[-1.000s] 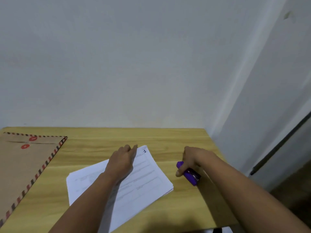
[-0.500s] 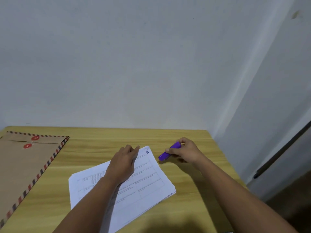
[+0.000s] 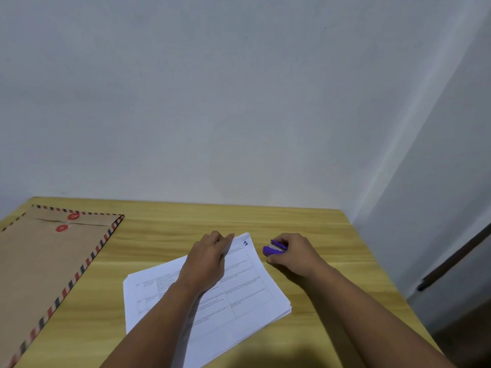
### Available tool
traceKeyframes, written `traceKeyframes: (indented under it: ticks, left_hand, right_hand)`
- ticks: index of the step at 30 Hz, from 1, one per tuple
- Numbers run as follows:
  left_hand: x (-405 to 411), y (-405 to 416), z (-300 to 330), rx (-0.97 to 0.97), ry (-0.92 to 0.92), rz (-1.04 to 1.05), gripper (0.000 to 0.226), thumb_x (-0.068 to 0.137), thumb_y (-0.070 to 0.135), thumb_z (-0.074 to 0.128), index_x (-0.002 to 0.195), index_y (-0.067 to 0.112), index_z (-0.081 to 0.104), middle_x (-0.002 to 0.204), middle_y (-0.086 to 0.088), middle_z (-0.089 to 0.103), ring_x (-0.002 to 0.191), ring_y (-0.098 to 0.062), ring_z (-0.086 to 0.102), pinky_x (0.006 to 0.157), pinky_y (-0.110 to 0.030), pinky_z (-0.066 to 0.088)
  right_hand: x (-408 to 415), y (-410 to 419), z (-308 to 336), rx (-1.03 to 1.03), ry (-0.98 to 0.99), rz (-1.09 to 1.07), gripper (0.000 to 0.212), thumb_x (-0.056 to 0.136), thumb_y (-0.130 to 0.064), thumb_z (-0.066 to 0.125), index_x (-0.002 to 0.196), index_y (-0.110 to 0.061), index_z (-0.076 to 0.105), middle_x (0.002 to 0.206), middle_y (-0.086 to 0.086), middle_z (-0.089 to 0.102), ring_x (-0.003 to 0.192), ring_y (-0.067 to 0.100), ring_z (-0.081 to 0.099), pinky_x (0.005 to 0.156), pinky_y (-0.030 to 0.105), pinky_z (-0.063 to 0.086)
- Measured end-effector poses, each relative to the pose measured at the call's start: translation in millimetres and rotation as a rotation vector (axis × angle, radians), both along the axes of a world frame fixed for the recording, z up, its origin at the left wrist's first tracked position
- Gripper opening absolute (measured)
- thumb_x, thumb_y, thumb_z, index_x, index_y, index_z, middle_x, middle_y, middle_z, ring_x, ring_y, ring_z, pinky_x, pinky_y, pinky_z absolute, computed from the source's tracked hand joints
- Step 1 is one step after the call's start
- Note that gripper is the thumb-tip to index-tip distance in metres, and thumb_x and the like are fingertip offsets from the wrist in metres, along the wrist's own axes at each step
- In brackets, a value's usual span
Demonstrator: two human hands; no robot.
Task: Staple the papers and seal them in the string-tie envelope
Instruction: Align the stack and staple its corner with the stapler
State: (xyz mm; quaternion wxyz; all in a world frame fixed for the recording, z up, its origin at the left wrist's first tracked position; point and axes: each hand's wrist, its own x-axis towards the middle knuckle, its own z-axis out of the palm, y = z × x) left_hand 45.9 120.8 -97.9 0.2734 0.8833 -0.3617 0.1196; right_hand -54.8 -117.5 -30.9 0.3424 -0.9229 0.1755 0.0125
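A stack of white printed papers (image 3: 239,296) lies askew in the middle of the wooden table (image 3: 164,235), with a blue "1" at its far corner. My left hand (image 3: 206,261) rests flat on the stack near that corner. My right hand (image 3: 295,254) grips a small purple stapler (image 3: 275,248) just right of the corner, its open end facing the papers. A brown string-tie envelope (image 3: 45,264) with a red-and-blue striped border and two red discs lies at the left of the table.
A plain grey wall rises behind the table. The table's right edge runs close to my right arm, and a dark vertical bar (image 3: 457,257) stands beyond it at the right.
My right hand has turned the stapler and brought it lower, next to the papers' numbered corner. My left hand has stayed on the stack.
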Motion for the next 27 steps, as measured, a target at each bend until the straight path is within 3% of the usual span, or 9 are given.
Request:
traceKeyframes:
  ticks: [2,4,6,10,13,17,21,27]
  left_hand:
    - [-0.3,-0.2,0.4,-0.005,0.007,-0.002,0.063,0.08,0.0,0.053,0.139,0.023,0.056,0.095,0.004,0.052,0.079,-0.021,0.048,0.065,-0.039,0.046]
    - [-0.9,-0.5,0.8,-0.016,0.009,-0.006,0.062,0.08,0.001,0.053,0.137,0.024,0.056,0.096,0.005,0.051,0.081,-0.021,0.049,0.066,-0.038,0.046]
    - [-1.5,-0.7,1.7,-0.033,0.015,-0.015,0.06,0.08,0.001,0.052,0.134,0.026,0.057,0.095,0.007,0.049,0.082,-0.02,0.049,0.067,-0.037,0.045]
    - [-2.5,-0.3,3.1,-0.067,0.026,-0.039,0.054,0.078,0.002,0.05,0.125,0.028,0.059,0.098,0.011,0.05,0.085,-0.017,0.05,0.07,-0.037,0.046]
    - [-2.1,0.0,3.5,-0.072,0.029,-0.048,0.049,0.079,0.003,0.051,0.12,0.028,0.059,0.098,0.011,0.052,0.085,-0.017,0.051,0.071,-0.039,0.048]
    - [-2.3,0.6,3.8,-0.075,0.029,-0.051,0.048,0.08,0.003,0.05,0.121,0.027,0.058,0.1,0.009,0.053,0.087,-0.018,0.052,0.073,-0.04,0.049]
    - [-3.2,1.0,4.3,-0.078,0.031,-0.059,0.049,0.08,0.003,0.051,0.122,0.027,0.057,0.102,0.009,0.054,0.089,-0.018,0.052,0.074,-0.04,0.049]
    - [-3.9,1.5,4.5,-0.079,0.035,-0.067,0.049,0.079,0.003,0.05,0.122,0.027,0.057,0.102,0.009,0.054,0.09,-0.018,0.052,0.075,-0.04,0.049]
  right_hand:
    - [2.5,-4.9,-0.2,0.263,-0.014,-0.026,0.042,0.069,-0.019,0.098,0.106,-0.015,0.08,0.102,0.004,0.079,0.094,0.021,0.074,0.087,0.037,0.063]
    - [0.5,-3.4,5.1,0.445,0.015,0.022,0.038,0.073,0.002,0.092,0.108,-0.004,0.079,0.096,0.007,0.08,0.082,0.014,0.076,0.073,0.025,0.062]
    - [1.1,-1.1,8.9,0.453,0.056,0.068,0.038,0.074,0.01,0.088,0.109,0.001,0.078,0.092,0.009,0.079,0.073,0.009,0.074,0.066,0.018,0.057]
    - [12.7,0.1,12.0,0.374,0.089,0.106,0.035,0.071,-0.001,0.093,0.104,-0.004,0.08,0.089,0.005,0.078,0.067,0.004,0.07,0.061,0.014,0.052]
    - [18.8,-1.6,13.9,0.344,0.102,0.125,0.035,0.07,-0.008,0.095,0.103,-0.008,0.081,0.088,0.0,0.078,0.07,0.005,0.069,0.062,0.013,0.052]
    - [20.2,-6.6,10.4,0.37,0.059,0.095,0.036,0.074,-0.004,0.093,0.107,-0.005,0.079,0.087,-0.001,0.077,0.068,0.001,0.069,0.061,0.012,0.052]
    - [19.7,-7.7,9.2,0.329,0.059,0.135,0.035,0.075,-0.011,0.094,0.107,-0.01,0.08,0.094,-0.001,0.078,0.078,0.007,0.069,0.068,0.014,0.054]
    - [24.7,-3.5,8.1,0.382,0.068,0.142,0.036,0.076,-0.003,0.092,0.109,-0.004,0.079,0.094,0.003,0.076,0.066,-0.003,0.069,0.06,0.012,0.052]
